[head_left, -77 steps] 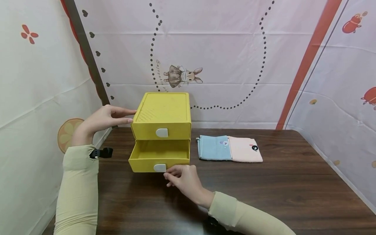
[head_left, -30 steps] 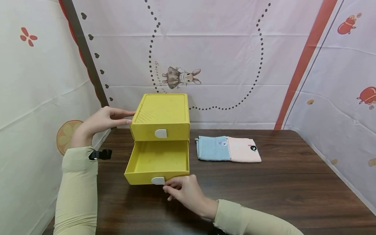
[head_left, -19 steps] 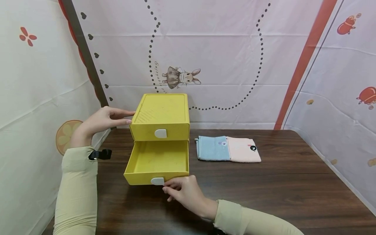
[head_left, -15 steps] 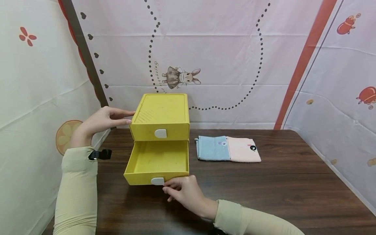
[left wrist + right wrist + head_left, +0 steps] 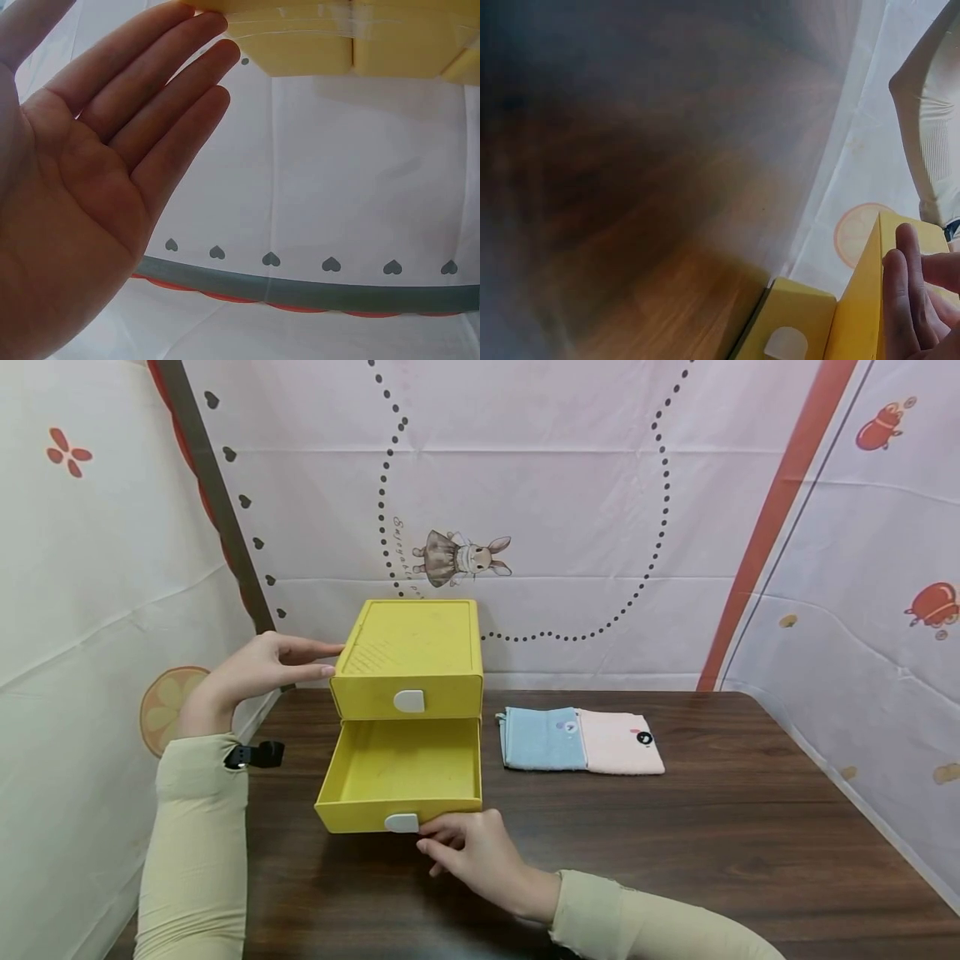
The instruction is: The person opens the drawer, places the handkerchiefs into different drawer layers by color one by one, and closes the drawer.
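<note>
Yellow plastic lower drawer (image 5: 406,774) pulled out, yellow upper drawer (image 5: 452,697) closed
Right hand (image 5: 486,860) pinches the lower one's rounded white tab (image 5: 401,822); left hand (image 5: 258,670), fingers straight, touches the boxy yellow cabinet (image 5: 418,637); beyond the right hand, folded blue cloth (image 5: 542,742) and folded pink cloth (image 5: 618,745) lie outside on the brown surface (image 5: 705,827)

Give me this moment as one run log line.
left hand: touching yellow drawer unit | right hand: gripping lower white handle | lower drawer: open | upper drawer: closed
</note>
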A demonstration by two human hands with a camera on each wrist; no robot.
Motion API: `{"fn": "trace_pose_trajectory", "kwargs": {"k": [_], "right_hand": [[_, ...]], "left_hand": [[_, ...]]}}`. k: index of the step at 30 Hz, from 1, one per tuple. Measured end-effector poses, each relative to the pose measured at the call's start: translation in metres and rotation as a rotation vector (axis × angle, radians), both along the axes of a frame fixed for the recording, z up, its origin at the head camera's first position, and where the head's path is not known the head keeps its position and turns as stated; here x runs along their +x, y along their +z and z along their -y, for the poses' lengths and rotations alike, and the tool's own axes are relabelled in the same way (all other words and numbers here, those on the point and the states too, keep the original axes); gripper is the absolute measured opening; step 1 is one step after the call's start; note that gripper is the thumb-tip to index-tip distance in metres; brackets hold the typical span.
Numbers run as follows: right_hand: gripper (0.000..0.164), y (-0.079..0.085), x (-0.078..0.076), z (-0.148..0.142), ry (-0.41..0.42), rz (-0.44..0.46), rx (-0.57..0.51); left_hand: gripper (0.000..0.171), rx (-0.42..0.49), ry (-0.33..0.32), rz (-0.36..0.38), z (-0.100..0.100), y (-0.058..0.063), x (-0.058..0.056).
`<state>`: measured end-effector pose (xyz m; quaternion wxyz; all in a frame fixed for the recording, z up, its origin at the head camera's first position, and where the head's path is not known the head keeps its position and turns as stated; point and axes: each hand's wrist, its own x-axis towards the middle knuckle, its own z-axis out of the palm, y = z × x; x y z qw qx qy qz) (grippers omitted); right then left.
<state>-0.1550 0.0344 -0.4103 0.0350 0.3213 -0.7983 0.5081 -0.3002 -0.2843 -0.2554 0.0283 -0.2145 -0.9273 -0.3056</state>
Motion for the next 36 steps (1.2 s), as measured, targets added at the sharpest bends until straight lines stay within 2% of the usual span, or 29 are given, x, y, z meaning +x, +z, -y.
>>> {"fn": "trace_pose_trajectory", "kwargs": {"k": [16, 25, 32, 36], "right_hand": [[0.014, 0.001, 0.001, -0.039, 0.002, -0.020, 0.103], [0.006, 0.000, -0.004, -0.060, -0.059, -0.127, 0.176], [0.007, -0.004, -0.010, -0.070, -0.085, -0.133, 0.187], [0.006, -0.006, -0.015, -0.075, -0.133, -0.143, 0.231]], "left_hand": [[0.048, 0.003, 0.001, 0.017, -0.001, -0.001, -0.001], [0.046, 0.003, 0.001, 0.019, 0.000, -0.001, 0.000], [0.045, -0.003, -0.001, 0.010, 0.000, -0.001, -0.001], [0.044, 0.000, -0.002, 0.007, 0.000, -0.001, 0.000]]}}
